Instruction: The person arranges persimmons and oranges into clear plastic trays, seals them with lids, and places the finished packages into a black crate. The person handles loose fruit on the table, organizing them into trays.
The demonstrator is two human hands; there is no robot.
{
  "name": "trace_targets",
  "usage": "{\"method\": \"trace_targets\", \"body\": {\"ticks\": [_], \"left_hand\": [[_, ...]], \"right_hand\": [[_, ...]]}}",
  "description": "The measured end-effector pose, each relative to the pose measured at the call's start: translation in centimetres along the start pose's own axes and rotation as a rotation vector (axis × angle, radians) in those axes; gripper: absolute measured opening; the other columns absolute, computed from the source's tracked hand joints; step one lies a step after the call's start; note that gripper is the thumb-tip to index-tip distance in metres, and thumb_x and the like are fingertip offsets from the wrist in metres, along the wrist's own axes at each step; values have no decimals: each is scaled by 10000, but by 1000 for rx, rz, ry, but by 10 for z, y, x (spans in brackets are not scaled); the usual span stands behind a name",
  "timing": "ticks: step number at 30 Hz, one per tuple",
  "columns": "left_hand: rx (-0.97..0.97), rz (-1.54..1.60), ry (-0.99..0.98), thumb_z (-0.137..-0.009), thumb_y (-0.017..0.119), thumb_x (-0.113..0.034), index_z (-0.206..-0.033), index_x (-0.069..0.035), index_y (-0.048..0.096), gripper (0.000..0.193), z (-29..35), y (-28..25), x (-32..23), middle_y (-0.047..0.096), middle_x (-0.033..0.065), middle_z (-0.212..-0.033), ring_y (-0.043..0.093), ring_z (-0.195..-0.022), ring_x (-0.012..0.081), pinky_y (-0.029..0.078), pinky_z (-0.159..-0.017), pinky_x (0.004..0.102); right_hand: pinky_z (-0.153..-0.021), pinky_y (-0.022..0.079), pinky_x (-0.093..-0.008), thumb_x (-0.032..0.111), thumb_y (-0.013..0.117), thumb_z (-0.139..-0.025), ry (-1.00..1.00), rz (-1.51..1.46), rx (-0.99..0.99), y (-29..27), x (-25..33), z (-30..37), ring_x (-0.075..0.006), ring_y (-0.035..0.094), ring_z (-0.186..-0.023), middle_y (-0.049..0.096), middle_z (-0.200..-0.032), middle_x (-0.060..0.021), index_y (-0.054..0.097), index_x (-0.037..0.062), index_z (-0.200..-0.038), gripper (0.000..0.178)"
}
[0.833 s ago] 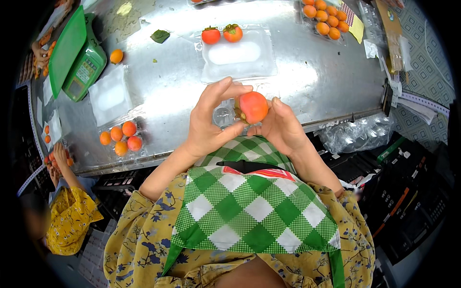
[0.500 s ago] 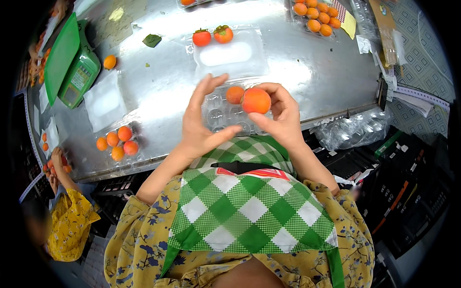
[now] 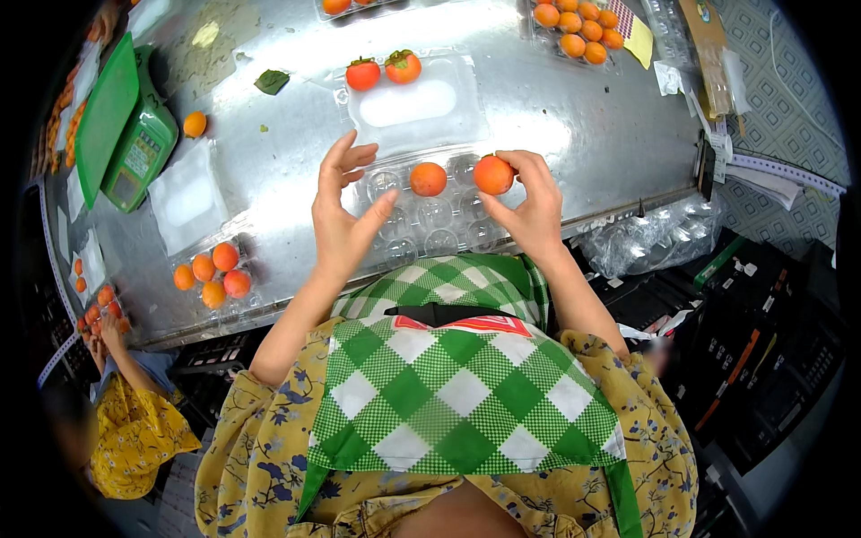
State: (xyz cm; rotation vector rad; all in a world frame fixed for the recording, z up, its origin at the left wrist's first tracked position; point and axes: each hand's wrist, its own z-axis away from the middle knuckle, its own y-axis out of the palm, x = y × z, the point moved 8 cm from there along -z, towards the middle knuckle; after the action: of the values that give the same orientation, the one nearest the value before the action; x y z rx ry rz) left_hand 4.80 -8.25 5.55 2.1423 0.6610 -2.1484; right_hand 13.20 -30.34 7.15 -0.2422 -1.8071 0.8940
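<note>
My right hand [image 3: 531, 199] pinches an orange persimmon [image 3: 492, 175] between thumb and fingers, at the far right cup of a clear plastic tray [image 3: 415, 216]. Another orange persimmon [image 3: 428, 179] rests in the tray's middle cup of the far row, while the nearer cups hold nothing. My left hand [image 3: 344, 199] is open at the tray's left side, thumb and fingers apart. Beyond the tray lies a clear container [image 3: 466, 81] with a white pad, and two red-orange persimmons [image 3: 363, 74] with green leafy tops sit at its far edge.
On the left, several persimmons [image 3: 214, 273] sit in another tray, below an empty clear container [image 3: 186, 202] and a green scale [image 3: 138, 161]. A full tray of orange fruit [image 3: 583, 34] stands at the far right. A co-worker's hand [image 3: 111, 332] is over fruit at the far left.
My right hand has lowered the persimmon to the tray's far right cup. My left hand has drawn back to the left, and the view has shifted slightly.
</note>
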Motion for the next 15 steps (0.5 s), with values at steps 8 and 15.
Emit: {"method": "trace_targets", "body": {"ticks": [8,15], "left_hand": [[-55,-148,-51,-770,724,-157,-1352,-66,421,662,-18,-16,21,572,140,-1221,554,-1124,230,454,-913,381],[-70,-415,54,-743,732,-151,-1269,-56,509,579,-55,-23,35,579,112,-1206,549,-1120,247,440,-919,386]], "right_hand": [[-801,476,-385,42,766,-611,-20,116,97,22,-6,1,-298,562,-950,561,-1034,-107,583,47,-1070,494],[-805,444,-390,56,768,-597,-69,296,192,43,-6,-8,-278,539,-937,559,-1036,-82,566,69,-1075,519]]}}
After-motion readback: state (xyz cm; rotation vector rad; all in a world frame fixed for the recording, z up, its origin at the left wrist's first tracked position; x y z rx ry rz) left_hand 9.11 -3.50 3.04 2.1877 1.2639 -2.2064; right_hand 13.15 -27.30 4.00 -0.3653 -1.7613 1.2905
